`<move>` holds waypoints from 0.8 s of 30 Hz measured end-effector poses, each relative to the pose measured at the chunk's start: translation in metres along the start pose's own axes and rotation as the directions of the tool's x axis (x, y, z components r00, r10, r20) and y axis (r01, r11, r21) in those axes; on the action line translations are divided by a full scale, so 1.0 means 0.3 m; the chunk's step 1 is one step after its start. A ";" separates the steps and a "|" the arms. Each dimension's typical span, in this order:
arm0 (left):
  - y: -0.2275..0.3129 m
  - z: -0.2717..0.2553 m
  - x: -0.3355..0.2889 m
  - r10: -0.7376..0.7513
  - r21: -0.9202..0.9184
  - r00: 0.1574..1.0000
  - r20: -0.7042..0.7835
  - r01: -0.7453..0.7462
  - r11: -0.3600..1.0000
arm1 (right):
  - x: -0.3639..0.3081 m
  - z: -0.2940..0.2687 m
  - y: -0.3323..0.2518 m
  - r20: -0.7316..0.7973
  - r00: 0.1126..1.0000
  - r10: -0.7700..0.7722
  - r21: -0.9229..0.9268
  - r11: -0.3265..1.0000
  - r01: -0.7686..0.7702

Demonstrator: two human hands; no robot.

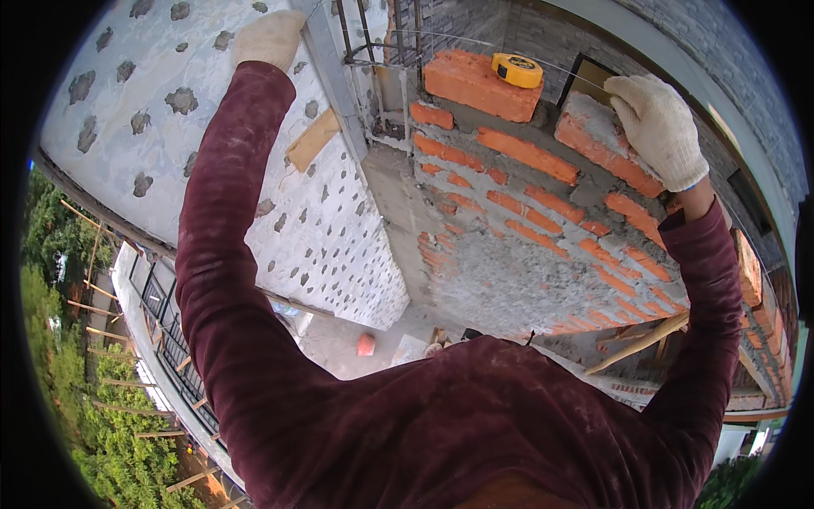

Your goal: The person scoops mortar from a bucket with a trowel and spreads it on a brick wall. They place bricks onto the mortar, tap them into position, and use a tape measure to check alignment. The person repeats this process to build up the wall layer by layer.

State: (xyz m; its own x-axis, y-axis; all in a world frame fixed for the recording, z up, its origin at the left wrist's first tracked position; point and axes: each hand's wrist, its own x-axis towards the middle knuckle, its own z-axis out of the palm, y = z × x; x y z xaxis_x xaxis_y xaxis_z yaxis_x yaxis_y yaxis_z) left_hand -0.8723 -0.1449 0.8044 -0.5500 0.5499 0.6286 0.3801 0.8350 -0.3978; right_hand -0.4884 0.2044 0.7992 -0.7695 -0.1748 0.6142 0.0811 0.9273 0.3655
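My left hand (270, 41), in a whitish knit glove, is closed at the upper edge of a white wall panel (212, 127) pocked with grey patches. What its fingers hold, if anything, is hidden. My right hand (666, 131), gloved alike, has its fingers curled at a thin string (555, 64) stretched above the brick wall (526, 199). Just below that hand lies a mortar-smeared brick (602, 144) on the top course. To its left, a yellow tape measure (517, 70) rests on another orange brick (475, 89).
Steel rebar (365, 30) rises in the corner between panel and brickwork. A wooden piece (313, 139) sits against the panel's edge. Far below is a concrete floor (335, 348) with a reddish block (365, 344). A wooden pole (636, 343) slants under my right arm.
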 end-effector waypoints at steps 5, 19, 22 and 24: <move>0.018 -0.036 0.017 -0.088 0.011 0.995 0.054 0.087 0.996 | 0.017 0.038 0.012 -0.048 0.999 -0.026 -0.015 1.000 0.025; -0.010 -0.071 -0.038 -0.105 -0.014 0.994 0.026 0.105 0.994 | 0.071 0.117 -0.018 -0.113 0.993 -0.024 0.013 1.000 0.026; 0.068 -0.088 -0.076 -0.120 -0.159 0.989 0.082 0.132 0.978 | 0.073 0.126 -0.023 -0.166 0.983 -0.083 0.002 0.996 0.084; 0.094 -0.096 -0.113 -0.032 -0.218 0.999 0.016 0.034 0.975 | 0.082 0.094 -0.067 -0.125 0.990 -0.062 0.002 0.998 0.063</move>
State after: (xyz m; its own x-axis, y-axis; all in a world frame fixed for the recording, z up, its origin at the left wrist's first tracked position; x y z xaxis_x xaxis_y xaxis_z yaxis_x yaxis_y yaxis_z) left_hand -0.8216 -0.1406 0.7912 -0.5733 0.5234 0.6304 0.5140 0.8289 -0.2207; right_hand -0.5270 0.1909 0.7872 -0.6882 -0.2719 0.6726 0.0312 0.9152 0.4019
